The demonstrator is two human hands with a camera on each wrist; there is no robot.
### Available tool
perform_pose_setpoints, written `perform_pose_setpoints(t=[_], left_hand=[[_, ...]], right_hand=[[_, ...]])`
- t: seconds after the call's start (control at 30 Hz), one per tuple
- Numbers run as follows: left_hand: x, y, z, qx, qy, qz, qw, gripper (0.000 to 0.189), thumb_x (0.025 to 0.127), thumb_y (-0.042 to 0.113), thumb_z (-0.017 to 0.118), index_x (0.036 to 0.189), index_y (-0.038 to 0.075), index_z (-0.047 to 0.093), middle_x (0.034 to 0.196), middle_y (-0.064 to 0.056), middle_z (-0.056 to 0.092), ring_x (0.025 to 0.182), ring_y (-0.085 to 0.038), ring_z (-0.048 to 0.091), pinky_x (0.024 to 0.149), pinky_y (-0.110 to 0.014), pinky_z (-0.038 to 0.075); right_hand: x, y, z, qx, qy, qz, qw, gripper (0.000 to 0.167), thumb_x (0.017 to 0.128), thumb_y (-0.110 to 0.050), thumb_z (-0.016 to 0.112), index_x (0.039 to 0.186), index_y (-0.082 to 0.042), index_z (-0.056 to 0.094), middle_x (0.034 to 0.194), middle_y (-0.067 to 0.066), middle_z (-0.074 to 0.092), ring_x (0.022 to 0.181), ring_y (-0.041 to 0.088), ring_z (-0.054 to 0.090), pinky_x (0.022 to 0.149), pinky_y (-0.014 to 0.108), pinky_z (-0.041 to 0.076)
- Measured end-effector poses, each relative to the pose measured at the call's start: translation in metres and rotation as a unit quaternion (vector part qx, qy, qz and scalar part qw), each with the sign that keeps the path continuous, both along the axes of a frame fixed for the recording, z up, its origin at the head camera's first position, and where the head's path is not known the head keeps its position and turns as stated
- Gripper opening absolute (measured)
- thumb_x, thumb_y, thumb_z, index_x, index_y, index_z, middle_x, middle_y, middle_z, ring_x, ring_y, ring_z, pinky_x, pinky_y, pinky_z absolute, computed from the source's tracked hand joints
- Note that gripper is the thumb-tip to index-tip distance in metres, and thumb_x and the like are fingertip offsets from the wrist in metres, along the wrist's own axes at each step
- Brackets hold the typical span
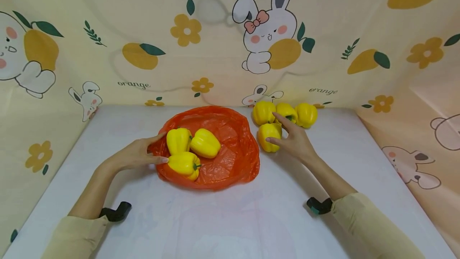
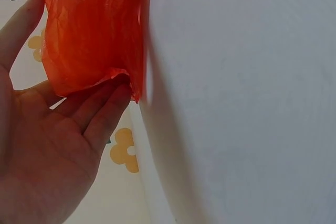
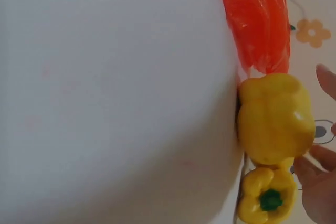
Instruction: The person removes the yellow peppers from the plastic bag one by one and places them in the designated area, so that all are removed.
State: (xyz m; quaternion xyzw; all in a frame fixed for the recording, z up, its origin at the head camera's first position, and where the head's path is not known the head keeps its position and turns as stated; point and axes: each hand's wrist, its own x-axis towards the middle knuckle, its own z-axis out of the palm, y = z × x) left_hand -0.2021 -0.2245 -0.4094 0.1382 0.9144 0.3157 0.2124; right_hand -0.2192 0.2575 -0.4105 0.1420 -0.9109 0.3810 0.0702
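"Which step was in hand?"

"Filling the bag, I judged. It lay wide-mouthed near the middle of the frame, on the pale tabletop, three peppers in its left half."

"And the hands?"

"The right hand was right of centre, thumb and fingers spread loosely about the front pepper, not closed; I couldn't be sure they touched it. The left hand was at the bag's left side, its fingertips partly covered by plastic, so I couldn't tell whether they gripped."

"What did the next move call for?"

"Closing the right fingers round that pepper's sides, I thought, then a lift over the bag's rim. Three more peppers sat just behind, so a careless finger might have nudged one."

"How did everything look up close?"

"The peppers were glossy, blocky and lobed; one showed a green stem at the lower right of the right wrist view. The bag was thin red plastic, crinkled, its rim in soft folds."
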Motion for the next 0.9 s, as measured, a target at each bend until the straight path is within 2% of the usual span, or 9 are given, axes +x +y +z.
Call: perform_pose_setpoints(t=[0.23,0.37,0.5,0.63,0.77,0.9], left_hand=[[0.000,-0.001,0.001,-0.003,0.002,0.002,1.0000,0.106,0.081,0.063,0.071,0.159,0.012,0.021,0.154,-0.025,0.036,0.138,-0.044,0.035,0.105,-0.065,0.038],[0.000,-0.001,0.000,-0.002,0.005,-0.001,1.0000,0.105,0.081,0.063,0.071,0.159,0.011,0.022,0.154,-0.026,0.036,0.139,-0.045,0.034,0.106,-0.066,0.036],[0.002,-0.002,-0.001,-0.003,0.014,-0.003,0.9999,0.104,0.082,0.062,0.071,0.158,0.009,0.024,0.153,-0.027,0.036,0.140,-0.046,0.033,0.108,-0.068,0.031],[0.005,-0.002,-0.003,0.000,0.011,-0.004,0.9999,0.103,0.082,0.061,0.071,0.158,0.008,0.025,0.154,-0.026,0.036,0.140,-0.047,0.032,0.108,-0.068,0.030],[0.004,-0.002,-0.002,0.005,0.012,-0.007,0.9999,0.103,0.082,0.061,0.071,0.158,0.008,0.025,0.154,-0.025,0.036,0.140,-0.046,0.033,0.108,-0.067,0.031],[0.003,-0.001,0.001,0.001,0.015,-0.006,0.9999,0.103,0.082,0.062,0.071,0.158,0.009,0.024,0.154,-0.025,0.036,0.140,-0.045,0.033,0.108,-0.067,0.031]], right_hand=[[-0.005,-0.013,0.007,0.015,0.065,0.032,0.9973,0.080,0.078,-0.026,0.087,0.148,-0.017,0.049,0.151,0.005,0.048,0.136,0.031,0.046,0.108,0.055,0.040],[-0.009,-0.022,0.009,-0.008,0.081,0.064,0.9946,0.076,0.079,-0.019,0.086,0.146,-0.018,0.051,0.152,0.002,0.047,0.140,0.025,0.041,0.111,0.055,0.037],[-0.013,-0.035,0.011,-0.054,0.067,0.130,0.9878,0.073,0.080,-0.011,0.084,0.146,-0.018,0.052,0.152,0.002,0.047,0.141,0.021,0.041,0.111,0.053,0.038],[-0.015,-0.048,0.013,-0.069,0.037,0.181,0.9803,0.071,0.082,-0.012,0.082,0.146,-0.016,0.051,0.150,0.004,0.048,0.139,0.021,0.043,0.107,0.052,0.042],[-0.016,-0.059,0.015,-0.074,0.026,0.203,0.9760,0.070,0.082,-0.013,0.082,0.145,-0.014,0.052,0.148,0.001,0.051,0.138,0.023,0.045,0.107,0.051,0.043],[-0.019,-0.068,0.017,-0.082,0.027,0.222,0.9712,0.069,0.082,-0.015,0.083,0.144,-0.018,0.053,0.144,-0.004,0.054,0.134,0.030,0.048,0.108,0.053,0.042]])
